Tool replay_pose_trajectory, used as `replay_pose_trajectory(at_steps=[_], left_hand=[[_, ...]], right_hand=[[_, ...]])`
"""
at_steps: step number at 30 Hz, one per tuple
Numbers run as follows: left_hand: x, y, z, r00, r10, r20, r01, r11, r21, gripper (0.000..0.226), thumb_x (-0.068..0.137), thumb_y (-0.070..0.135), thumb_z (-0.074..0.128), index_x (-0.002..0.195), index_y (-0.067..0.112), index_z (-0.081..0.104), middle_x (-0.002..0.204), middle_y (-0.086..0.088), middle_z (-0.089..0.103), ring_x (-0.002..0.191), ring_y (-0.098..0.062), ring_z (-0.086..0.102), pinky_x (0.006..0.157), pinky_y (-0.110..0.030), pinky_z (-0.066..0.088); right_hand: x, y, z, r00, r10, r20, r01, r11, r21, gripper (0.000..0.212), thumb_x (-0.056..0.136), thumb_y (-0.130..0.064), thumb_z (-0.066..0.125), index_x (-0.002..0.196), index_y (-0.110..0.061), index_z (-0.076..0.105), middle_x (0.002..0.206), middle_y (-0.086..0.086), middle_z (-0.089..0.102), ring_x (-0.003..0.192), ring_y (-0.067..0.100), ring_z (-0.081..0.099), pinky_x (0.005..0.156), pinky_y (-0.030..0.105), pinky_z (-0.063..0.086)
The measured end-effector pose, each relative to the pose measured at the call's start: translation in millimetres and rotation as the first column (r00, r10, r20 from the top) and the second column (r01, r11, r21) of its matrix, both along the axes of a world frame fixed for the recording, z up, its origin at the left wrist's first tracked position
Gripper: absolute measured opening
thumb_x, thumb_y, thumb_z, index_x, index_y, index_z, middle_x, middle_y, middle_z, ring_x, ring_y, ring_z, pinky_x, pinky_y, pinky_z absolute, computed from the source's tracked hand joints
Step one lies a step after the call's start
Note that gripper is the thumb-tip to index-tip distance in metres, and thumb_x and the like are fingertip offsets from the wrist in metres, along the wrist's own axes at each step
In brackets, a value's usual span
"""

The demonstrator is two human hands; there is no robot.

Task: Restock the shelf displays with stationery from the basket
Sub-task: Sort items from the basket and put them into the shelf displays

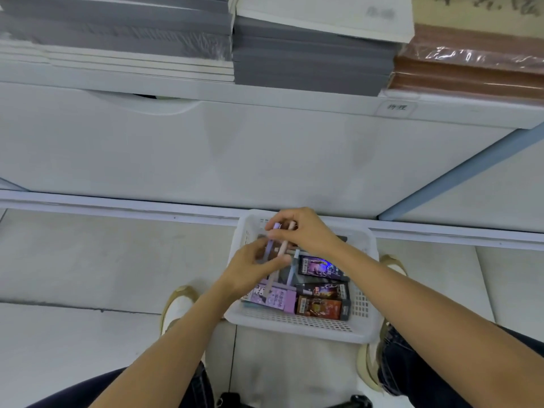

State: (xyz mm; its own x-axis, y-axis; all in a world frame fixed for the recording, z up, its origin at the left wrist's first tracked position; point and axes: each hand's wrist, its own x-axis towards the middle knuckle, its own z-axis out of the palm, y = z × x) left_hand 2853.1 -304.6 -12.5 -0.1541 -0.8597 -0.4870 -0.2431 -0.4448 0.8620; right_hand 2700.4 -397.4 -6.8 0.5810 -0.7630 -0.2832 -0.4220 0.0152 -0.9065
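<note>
Above white perforated plastic basket [294, 329], right hand [307, 231] pinches far ends of slim lilac pen [270, 241] and pink pen [285, 242]; left hand [250, 270] grips near ends.

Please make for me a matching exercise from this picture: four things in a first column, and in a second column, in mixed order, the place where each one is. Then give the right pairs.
Things
1. purple pen
2. lilac box
3. brown stack
4. white basket

Places
A. on the floor
B. on the shelf, far right
C. held by the right hand
D. inside the basket, near left corner

Pairs: 1-C, 2-D, 3-B, 4-A
</note>
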Motion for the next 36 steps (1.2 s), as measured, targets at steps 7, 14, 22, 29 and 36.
replay_pose_trajectory(at_steps=[7, 14, 22, 29, 36], left_hand=[[21, 5, -9, 0.967, 0.227, -0.112, -0.222, 0.973, 0.060, 0.029, 0.098, 0.022, 0.055, 0.073, 0.008, 0.052, 0.049, 0.004, 0.045, 0.041, -0.012, 0.038, 0.040, -0.020, 0.037], [41, 18, -33, 0.938, 0.314, 0.150, -0.315, 0.949, -0.014, 0.027, 0.098, 0.028, 0.053, 0.076, 0.012, 0.055, 0.048, 0.012, 0.055, 0.044, 0.000, 0.048, 0.049, -0.021, 0.040], [40, 21, -37, 0.950, 0.245, 0.196, -0.248, 0.969, -0.007, 0.030, 0.098, 0.035, 0.053, 0.085, 0.009, 0.060, 0.061, 0.002, 0.058, 0.056, -0.014, 0.051, 0.055, -0.031, 0.044], [38, 21, -36, 0.951, 0.237, 0.197, -0.240, 0.971, -0.009, 0.035, 0.098, 0.036, 0.051, 0.090, 0.002, 0.060, 0.066, -0.004, 0.058, 0.059, -0.017, 0.049, 0.058, -0.034, 0.044], [26, 9, -33, 0.940, 0.267, 0.211, -0.252, 0.963, -0.095, 0.015, 0.085, 0.031, 0.073, 0.088, 0.020, 0.063, 0.056, 0.007, 0.052, 0.047, -0.002, 0.046, 0.046, -0.012, 0.040]], right_hand=[[6, 9, -18, 0.995, -0.102, -0.007, 0.102, 0.994, 0.044, 0.022, 0.095, -0.028, 0.059, 0.116, -0.024, 0.065, 0.097, -0.006, 0.070, 0.077, 0.012, 0.068, 0.074, 0.026, 0.057], [-23, 62, -74, 0.818, 0.289, -0.498, -0.275, 0.956, 0.103, 0.032, 0.083, -0.051, 0.067, 0.101, -0.026, 0.058, 0.098, -0.010, 0.061, 0.086, 0.009, 0.059, 0.079, 0.031, 0.054], [-17, 69, -83, 0.695, 0.398, -0.599, -0.495, 0.869, 0.003, 0.041, 0.076, -0.040, 0.076, 0.105, -0.018, 0.057, 0.099, -0.005, 0.049, 0.090, 0.015, 0.049, 0.072, 0.029, 0.042], [-26, 59, -80, 0.836, 0.308, -0.454, -0.302, 0.949, 0.088, 0.017, 0.091, -0.030, 0.064, 0.094, -0.014, 0.059, 0.092, -0.004, 0.052, 0.079, 0.013, 0.051, 0.073, 0.028, 0.044], [-30, 19, -36, 0.952, 0.192, -0.239, -0.148, 0.971, 0.189, 0.007, 0.088, -0.035, 0.068, 0.087, -0.029, 0.064, 0.079, -0.006, 0.061, 0.064, 0.005, 0.054, 0.059, 0.014, 0.043]])
